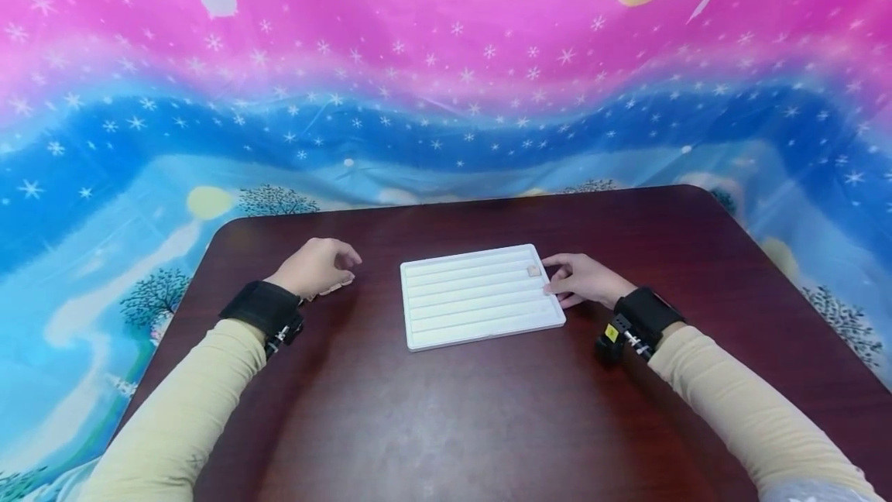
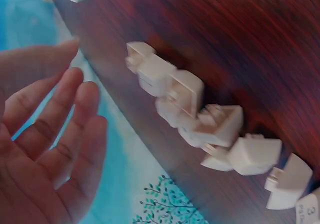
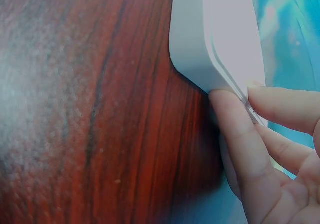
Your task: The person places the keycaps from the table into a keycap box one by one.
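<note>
A white tray (image 1: 481, 297) with parallel raised ridges lies on the table, slightly tilted in the head view. One small beige keycap (image 1: 533, 271) sits at its upper right. My right hand (image 1: 591, 279) pinches the tray's right edge, the thumb over the rim and fingers against the side, as the right wrist view shows close up. Left of the tray, my left hand (image 1: 315, 266) hovers with loosely bent fingers and holds nothing. Beside it, a crooked row of several beige keycaps (image 2: 212, 126) rests on the wood; the nearest one bears a "3" (image 2: 309, 211). The head view mostly hides this row behind the hand.
The dark red-brown table (image 1: 446, 417) has rounded far corners. Behind and around it hangs a pink and blue cloth (image 1: 446, 99) with snowflakes and trees. Each wrist wears a black strap (image 1: 261, 307) with a small camera.
</note>
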`<state>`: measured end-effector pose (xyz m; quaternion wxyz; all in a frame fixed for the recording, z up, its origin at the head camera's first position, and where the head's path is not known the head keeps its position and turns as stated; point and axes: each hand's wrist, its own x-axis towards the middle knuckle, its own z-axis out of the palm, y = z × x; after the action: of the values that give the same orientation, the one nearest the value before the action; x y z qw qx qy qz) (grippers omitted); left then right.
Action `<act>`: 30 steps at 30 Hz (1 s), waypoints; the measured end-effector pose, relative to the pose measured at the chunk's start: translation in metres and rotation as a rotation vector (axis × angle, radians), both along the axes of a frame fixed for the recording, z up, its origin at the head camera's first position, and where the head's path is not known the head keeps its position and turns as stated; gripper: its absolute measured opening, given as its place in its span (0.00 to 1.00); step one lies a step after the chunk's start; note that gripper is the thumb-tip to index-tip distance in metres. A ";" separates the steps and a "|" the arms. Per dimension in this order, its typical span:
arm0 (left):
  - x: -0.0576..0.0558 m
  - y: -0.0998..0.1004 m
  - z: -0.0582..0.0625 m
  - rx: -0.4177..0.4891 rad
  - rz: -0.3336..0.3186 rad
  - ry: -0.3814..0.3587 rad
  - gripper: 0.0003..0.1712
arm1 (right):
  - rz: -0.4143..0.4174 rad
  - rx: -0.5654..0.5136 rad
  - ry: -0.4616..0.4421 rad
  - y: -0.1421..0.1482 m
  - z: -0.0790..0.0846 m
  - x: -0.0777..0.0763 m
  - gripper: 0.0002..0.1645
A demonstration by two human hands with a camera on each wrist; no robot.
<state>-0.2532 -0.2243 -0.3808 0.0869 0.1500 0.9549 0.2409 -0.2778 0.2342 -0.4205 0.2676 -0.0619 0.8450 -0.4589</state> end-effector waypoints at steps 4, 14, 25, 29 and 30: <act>0.001 -0.007 -0.004 -0.016 0.014 -0.070 0.16 | -0.002 0.006 0.004 0.000 -0.001 0.000 0.41; 0.002 -0.016 -0.010 -0.025 0.077 -0.126 0.14 | 0.009 -0.008 0.002 0.000 0.004 0.000 0.40; -0.004 -0.014 -0.017 -0.031 0.081 -0.068 0.10 | 0.005 -0.021 0.001 0.002 0.001 0.001 0.41; -0.004 -0.012 -0.018 -0.046 0.079 -0.053 0.09 | 0.001 -0.016 0.000 0.001 0.002 0.001 0.41; -0.004 -0.012 -0.018 -0.052 0.084 -0.053 0.09 | 0.000 -0.013 0.000 0.001 0.002 0.001 0.41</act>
<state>-0.2568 -0.2359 -0.3990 0.1057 0.1010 0.9638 0.2231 -0.2765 0.2349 -0.4187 0.2674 -0.0638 0.8418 -0.4645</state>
